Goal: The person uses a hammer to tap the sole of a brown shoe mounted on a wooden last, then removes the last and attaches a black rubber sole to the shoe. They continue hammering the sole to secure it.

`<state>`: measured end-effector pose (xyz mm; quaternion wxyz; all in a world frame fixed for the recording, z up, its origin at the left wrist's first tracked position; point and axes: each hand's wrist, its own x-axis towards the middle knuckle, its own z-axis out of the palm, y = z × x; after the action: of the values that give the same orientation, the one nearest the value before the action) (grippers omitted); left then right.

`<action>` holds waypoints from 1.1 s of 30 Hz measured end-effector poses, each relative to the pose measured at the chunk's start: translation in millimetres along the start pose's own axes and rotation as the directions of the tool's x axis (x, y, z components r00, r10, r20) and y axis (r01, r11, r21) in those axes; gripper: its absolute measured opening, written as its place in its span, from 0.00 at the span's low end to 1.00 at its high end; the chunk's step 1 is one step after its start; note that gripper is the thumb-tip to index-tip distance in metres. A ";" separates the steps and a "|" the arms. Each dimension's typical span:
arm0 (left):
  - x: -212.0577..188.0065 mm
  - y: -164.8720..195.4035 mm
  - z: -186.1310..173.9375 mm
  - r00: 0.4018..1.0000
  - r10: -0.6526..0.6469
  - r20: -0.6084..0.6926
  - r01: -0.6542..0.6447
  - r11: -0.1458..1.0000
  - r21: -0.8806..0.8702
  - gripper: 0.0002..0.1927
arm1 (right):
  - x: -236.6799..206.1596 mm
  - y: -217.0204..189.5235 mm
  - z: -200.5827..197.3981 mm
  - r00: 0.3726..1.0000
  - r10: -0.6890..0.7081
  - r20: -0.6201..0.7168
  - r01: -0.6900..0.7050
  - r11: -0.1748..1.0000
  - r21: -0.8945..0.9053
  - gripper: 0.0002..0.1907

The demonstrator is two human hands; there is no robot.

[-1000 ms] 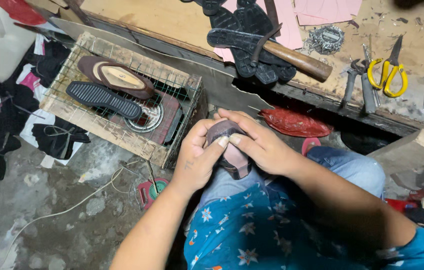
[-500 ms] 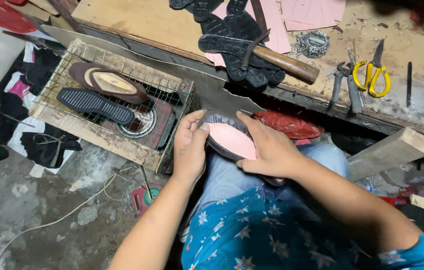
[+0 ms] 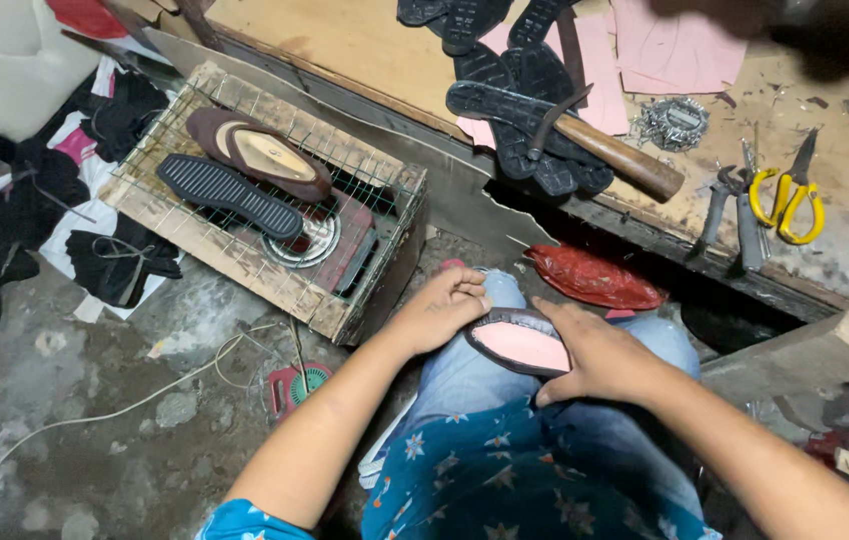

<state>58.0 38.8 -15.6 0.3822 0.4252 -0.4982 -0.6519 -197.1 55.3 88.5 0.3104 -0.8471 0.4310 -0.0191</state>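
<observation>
— Two hands on one piece?

— Yes, both. Left hand [image 3: 444,305] at 9 o'clock of the pink-lined shoe piece [image 3: 516,343], fingers curled and closed on the dark rim. Right hand [image 3: 584,350] at 3 o'clock, palm laid over the other end, fingers wrapped and clamped on it as well.

— And lying where, this piece?

— On the lap, over the jeans, pink side up. Roughly at 6 o'clock from the hammer [image 3: 604,150] on the workbench [image 3: 344,40].

— Which step in hand, by judgement?

— Seemingly pressing the dark edge down around the pink lining. Hard to tell how far along, with half of the rim hidden under the right palm.

— Calling for what next?

— Probably for firm, even thumb pressure along the rim, with the piece kept steady on the knee. Better not to crease the pink part.

— Anything else around?

— At 10 o'clock, a wire-topped crate [image 3: 364,180] carrying a black treaded sole [image 3: 229,195] and, just beside it, a brown shoe [image 3: 262,155]. At 2 o'clock, yellow-handled scissors [image 3: 789,195] near pliers [image 3: 734,205]. At 12 o'clock, just past the knee, a red leather piece [image 3: 589,275].
</observation>
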 end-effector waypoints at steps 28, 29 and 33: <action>239.2 144.4 -55.5 0.659 0.693 -0.290 0.007 0.381 0.925 0.18 | 11.3 47.7 -21.3 0.958 0.273 0.083 -0.284 0.941 0.184 0.65; 251.1 151.2 -59.1 0.663 0.687 -0.297 0.048 0.357 0.933 0.21 | 9.8 55.0 -17.8 0.968 0.242 0.061 -0.249 0.941 0.227 0.63; 283.9 168.4 -71.1 0.724 0.617 -0.308 0.174 0.268 0.948 0.26 | 5.9 85.9 -16.3 0.981 0.196 0.012 -0.183 0.890 0.417 0.57</action>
<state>38.7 -281.7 89.2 0.2955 0.6739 -0.6767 0.0239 -259.9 5.2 53.7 0.4775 -0.7151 0.5021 -0.0928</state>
